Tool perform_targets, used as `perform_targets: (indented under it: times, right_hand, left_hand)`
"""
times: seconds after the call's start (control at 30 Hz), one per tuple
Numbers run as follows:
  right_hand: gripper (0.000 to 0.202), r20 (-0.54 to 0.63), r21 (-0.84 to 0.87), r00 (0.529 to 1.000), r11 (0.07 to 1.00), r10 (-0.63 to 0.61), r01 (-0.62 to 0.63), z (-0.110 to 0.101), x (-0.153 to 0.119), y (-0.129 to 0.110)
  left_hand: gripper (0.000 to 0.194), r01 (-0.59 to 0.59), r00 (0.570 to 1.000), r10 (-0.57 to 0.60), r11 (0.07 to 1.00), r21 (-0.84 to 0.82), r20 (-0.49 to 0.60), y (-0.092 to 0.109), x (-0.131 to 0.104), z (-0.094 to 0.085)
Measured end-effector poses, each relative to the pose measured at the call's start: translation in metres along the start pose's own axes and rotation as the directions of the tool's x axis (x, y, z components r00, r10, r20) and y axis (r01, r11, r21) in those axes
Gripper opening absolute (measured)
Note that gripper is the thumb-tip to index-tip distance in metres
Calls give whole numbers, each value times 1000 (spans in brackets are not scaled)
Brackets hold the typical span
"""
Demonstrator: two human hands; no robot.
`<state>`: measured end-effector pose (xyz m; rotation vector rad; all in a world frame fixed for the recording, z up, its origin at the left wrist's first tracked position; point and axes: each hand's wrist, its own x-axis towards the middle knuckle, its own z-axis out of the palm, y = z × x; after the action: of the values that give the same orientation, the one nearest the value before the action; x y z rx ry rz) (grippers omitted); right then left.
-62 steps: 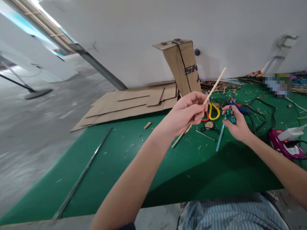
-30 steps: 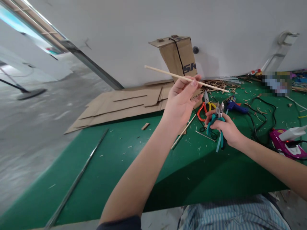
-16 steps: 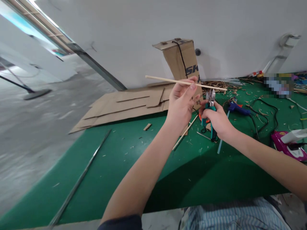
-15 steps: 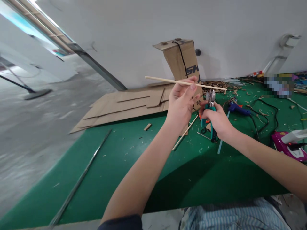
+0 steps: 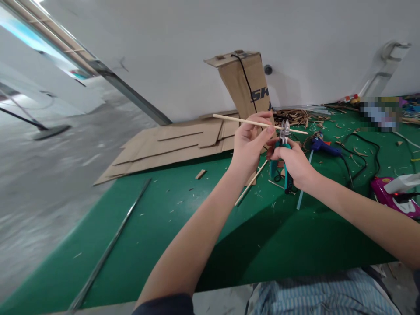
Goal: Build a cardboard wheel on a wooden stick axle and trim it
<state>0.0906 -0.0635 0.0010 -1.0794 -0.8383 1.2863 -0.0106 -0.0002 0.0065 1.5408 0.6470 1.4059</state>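
Pinched between the thumb and fingers of my left hand (image 5: 251, 142) is a thin pale wooden stick (image 5: 231, 118), held nearly level above the table. My right hand (image 5: 293, 164) is closed round the teal and black handles of a pair of cutting pliers (image 5: 286, 168). The metal jaws point up and meet the stick just right of my left fingertips; the stick's right end sticks out past them. Whether the jaws are fully closed on it I cannot make out. Below my hands, a second wooden stick (image 5: 251, 183) lies on the green table (image 5: 183, 227).
Flat cardboard sheets (image 5: 170, 144) lie at the back left, beside an upright cardboard box (image 5: 246, 81). To the right are a blue glue gun (image 5: 324, 147) with a glue stick, black cables, a magenta device (image 5: 393, 197) and brown scraps (image 5: 298, 117). A long dark strip (image 5: 113, 240) lies front left.
The stick has shifted right and lower in view with my left hand. The pliers' jaws, earlier just below the stick, now sit across it.
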Motion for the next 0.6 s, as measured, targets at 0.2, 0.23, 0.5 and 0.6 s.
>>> perform_targets:
  times: [0.2,0.23,0.5,0.6]
  right_hand:
    - [27,-19,5,999,999,47,-47,2,-1,3]
    - [27,-21,8,999,999,50,-50,1,-1,4]
    - [29,-32,12,998,998,58,-58,0,0,4]
    - [30,-30,12,996,997,80,-79,1,-1,3]
  left_hand:
    - [14,6,1000,-6,1000,-16,-27,-2,2,-2]
    - [15,0,1000,0,1000,-19,-27,-3,3,-3]
    - [29,-102,994,106,989,-106,36,-18,10,-9]
    - [24,-132,989,138,986,-101,58,-23,11,-10]
